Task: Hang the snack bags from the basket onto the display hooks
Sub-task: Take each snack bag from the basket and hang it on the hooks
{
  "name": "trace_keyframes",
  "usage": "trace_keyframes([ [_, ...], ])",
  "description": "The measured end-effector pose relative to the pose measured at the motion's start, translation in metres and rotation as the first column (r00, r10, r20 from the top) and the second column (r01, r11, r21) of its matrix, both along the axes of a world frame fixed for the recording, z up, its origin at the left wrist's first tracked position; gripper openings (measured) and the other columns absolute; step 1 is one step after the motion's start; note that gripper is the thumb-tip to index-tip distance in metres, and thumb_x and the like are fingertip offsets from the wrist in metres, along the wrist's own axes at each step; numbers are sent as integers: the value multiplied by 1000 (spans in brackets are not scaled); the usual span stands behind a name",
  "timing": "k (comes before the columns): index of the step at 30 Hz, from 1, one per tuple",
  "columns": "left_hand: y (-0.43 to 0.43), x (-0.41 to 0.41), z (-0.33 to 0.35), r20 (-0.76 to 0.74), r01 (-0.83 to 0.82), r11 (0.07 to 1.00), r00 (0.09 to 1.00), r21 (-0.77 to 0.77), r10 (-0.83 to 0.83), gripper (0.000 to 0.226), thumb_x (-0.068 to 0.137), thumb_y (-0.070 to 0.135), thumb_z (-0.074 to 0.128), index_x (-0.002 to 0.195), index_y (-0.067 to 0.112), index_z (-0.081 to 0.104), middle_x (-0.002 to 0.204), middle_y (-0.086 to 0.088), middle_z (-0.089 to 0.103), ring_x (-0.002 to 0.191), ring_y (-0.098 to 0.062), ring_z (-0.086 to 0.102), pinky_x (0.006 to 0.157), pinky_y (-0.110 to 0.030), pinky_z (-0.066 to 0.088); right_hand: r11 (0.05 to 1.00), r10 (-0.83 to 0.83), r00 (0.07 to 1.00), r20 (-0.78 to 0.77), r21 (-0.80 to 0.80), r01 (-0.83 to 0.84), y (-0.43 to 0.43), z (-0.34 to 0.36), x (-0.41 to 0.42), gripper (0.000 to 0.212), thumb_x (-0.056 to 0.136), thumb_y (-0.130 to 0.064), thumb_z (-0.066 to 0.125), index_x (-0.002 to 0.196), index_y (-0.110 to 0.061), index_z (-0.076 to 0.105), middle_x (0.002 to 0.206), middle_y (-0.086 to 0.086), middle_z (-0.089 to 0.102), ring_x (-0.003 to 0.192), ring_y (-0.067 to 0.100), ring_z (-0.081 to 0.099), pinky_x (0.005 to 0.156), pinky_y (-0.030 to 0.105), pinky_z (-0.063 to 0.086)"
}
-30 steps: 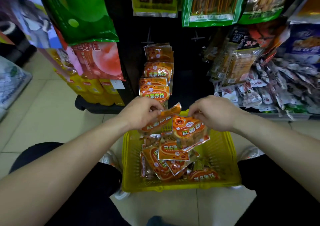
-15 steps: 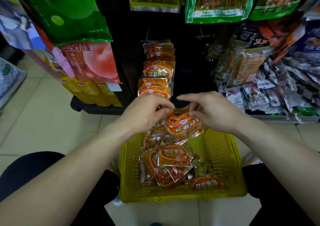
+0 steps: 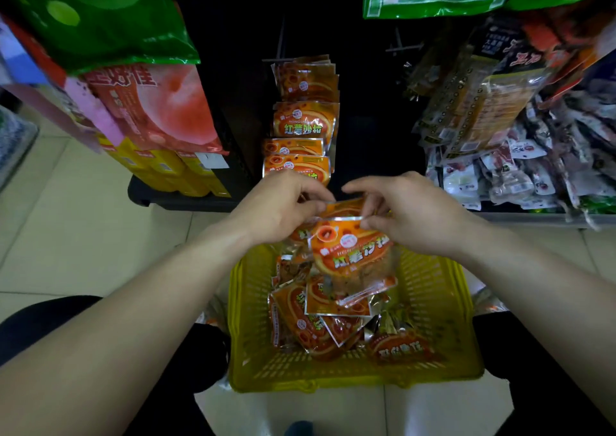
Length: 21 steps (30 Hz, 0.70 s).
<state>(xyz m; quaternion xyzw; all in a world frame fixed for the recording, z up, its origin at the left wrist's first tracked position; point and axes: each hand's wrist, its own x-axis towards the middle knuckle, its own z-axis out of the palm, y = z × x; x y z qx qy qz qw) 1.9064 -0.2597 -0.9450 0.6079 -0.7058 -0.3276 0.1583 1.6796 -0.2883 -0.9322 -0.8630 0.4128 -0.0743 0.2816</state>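
Snack bag (image 3: pixel 350 252) pinched at top edge by both grips, L (image 3: pixel 276 208) & R (image 3: pixel 410 215), over basket (image 3: pixel 440 302).

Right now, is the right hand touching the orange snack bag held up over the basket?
Touching. The head view shows the right hand pinching the top edge of the orange snack bag, with the left hand gripping its other top corner.

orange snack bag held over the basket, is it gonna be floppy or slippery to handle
Probably floppy: the orange snack bag hangs limp below its top edge, where the left hand and right hand pinch it. Likely slick too, since its foil-like film shows glare, so a fingertip grip could slide. It seems light, as a pinch alone carries it above the yellow basket.
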Motion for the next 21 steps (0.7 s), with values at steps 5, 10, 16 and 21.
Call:
trace_keyframes([
  [5,7,-9,3,-88,63,996,994,69,-57,17,92,26,70,94,43,73,92,22,72,90,9,63,72,-7,45,991,-46,998,-32,-123,42,-4,-6,-5,26,81,-24,76,106,-28,72,82,-14,55,77,7,54,75,37,51],
  [10,13,-16,6,-115,79,995,991,62,-71,21,93,24,69,93,44,70,92,20,72,90,8,64,76,-11,49,990,-87,996,0,-112,86,1,-8,-6,9,80,-29,77,83,-29,67,90,-11,48,82,13,55,73,33,46],
  [16,15,-18,3,-111,76,996,991,38,-72,13,88,35,73,98,42,70,91,21,69,89,7,62,75,-19,50,981,-124,991,-48,-160,115,0,-5,-8,14,84,-38,70,80,-32,59,100,-11,47,86,17,56,71,35,46],
  [21,12,-14,-3,65,4,999,998,-39,-1,9,86,41,74,88,36,67,87,16,67,86,-5,62,77,-36,55,973,-149,986,-73,-188,133,-2,-7,-10,23,88,-52,63,77,-32,56,100,-10,51,85,12,53,65,32,41],
])
